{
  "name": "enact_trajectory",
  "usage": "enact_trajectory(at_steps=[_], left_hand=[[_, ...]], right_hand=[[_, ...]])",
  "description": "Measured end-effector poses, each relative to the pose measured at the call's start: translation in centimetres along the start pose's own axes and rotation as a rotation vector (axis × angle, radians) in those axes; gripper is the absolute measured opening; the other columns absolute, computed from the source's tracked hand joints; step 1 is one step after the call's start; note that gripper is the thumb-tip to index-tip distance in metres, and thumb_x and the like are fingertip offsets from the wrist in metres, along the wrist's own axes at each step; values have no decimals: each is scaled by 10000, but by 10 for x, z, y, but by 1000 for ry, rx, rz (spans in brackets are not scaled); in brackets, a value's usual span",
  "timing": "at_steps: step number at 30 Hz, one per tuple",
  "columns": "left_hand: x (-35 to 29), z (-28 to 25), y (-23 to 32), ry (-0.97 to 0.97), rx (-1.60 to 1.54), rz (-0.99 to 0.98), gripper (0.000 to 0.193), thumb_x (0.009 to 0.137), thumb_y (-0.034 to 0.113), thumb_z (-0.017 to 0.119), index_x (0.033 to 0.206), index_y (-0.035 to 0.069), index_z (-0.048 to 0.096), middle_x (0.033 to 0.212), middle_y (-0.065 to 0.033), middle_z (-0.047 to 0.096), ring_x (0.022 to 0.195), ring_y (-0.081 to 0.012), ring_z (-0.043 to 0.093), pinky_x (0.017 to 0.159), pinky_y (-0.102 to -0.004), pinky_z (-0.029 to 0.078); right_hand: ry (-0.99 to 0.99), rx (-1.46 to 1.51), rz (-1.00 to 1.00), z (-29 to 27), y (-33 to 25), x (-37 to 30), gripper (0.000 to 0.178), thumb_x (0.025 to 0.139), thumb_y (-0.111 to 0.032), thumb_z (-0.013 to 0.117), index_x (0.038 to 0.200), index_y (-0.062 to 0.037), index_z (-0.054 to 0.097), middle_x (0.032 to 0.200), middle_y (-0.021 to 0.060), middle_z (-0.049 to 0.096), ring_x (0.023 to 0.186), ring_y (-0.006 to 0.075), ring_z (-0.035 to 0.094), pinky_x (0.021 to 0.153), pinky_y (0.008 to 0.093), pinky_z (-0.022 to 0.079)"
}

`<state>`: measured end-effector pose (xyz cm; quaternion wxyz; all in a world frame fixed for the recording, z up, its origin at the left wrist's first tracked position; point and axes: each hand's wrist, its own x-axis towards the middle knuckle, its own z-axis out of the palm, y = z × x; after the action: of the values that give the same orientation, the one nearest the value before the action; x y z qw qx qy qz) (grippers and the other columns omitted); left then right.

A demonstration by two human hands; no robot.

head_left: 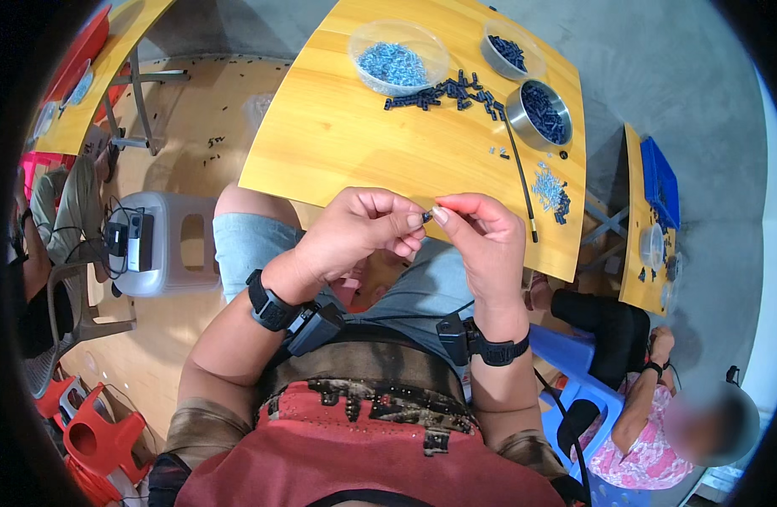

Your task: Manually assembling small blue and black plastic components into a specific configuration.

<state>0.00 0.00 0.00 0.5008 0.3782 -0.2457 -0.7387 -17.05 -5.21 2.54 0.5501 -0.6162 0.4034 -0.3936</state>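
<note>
My left hand point(354, 230) and my right hand point(487, 245) meet just off the near edge of the yellow wooden table point(321, 144). Between their fingertips is a small dark plastic piece point(426, 217). The left thumb and forefinger pinch it from one side, and the right thumb and forefinger close on its other end. Its exact kind is too small to make out, and the fingers cover most of it. Beyond the hands, a loose heap of short black pieces point(422, 100) lies on the tabletop.
A clear bowl point(440, 51) holds light blue bits; another clear tub point(535, 61) and a metal bowl point(515, 118) hold dark pieces. A thin black rod point(521, 179) lies beside a small pile of pale bits point(547, 188). At right, a person sits by another table point(635, 279).
</note>
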Motion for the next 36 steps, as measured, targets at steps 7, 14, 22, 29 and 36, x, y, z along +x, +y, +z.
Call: enact_trajectory(at_steps=[7, 14, 22, 29, 36], left_hand=[[-2, 0, 3, 12, 157, 83, 153, 864, 112, 616, 959, -7, 634, 787, -44, 652, 676, -76, 596, 627, -202, 499], [-3, 3, 5, 47, 226, 85, 133, 864, 115, 617, 930, -1, 626, 768, -23, 635, 670, -68, 579, 623, -203, 491], [-4, 2, 5, 32, 197, 100, 134, 870, 126, 611, 912, -1, 626, 755, -13, 622, 659, -62, 564, 610, -203, 483], [-5, 4, 5, 70, 189, 129, 144, 871, 121, 609, 907, -18, 619, 730, -21, 611, 634, -63, 556, 584, -212, 482], [-5, 2, 4, 93, 261, 118, 148, 863, 144, 627, 930, 12, 632, 766, 6, 624, 659, -46, 559, 615, -194, 476]], right_hand=[[2, -35, 8, 3, -1, 0, 85, 775, 1, 679, 857, 13, 657, 746, 5, 626, 633, 39, 532, 551, 175, 421], [-1, -54, -21, 5, -1, 1, 88, 766, 16, 676, 852, 12, 660, 753, 19, 625, 616, 53, 541, 532, 184, 425], [-33, -81, -71, 3, 2, 3, 111, 746, 34, 677, 852, 2, 674, 786, 41, 630, 682, 77, 563, 585, 196, 437], [-19, -87, -78, 6, 0, 4, 115, 735, 43, 678, 841, -1, 677, 789, 47, 631, 700, 89, 567, 617, 205, 438], [-18, -136, -126, 8, 2, 5, 114, 726, 44, 679, 831, 3, 675, 796, 56, 633, 707, 100, 572, 616, 210, 440]])
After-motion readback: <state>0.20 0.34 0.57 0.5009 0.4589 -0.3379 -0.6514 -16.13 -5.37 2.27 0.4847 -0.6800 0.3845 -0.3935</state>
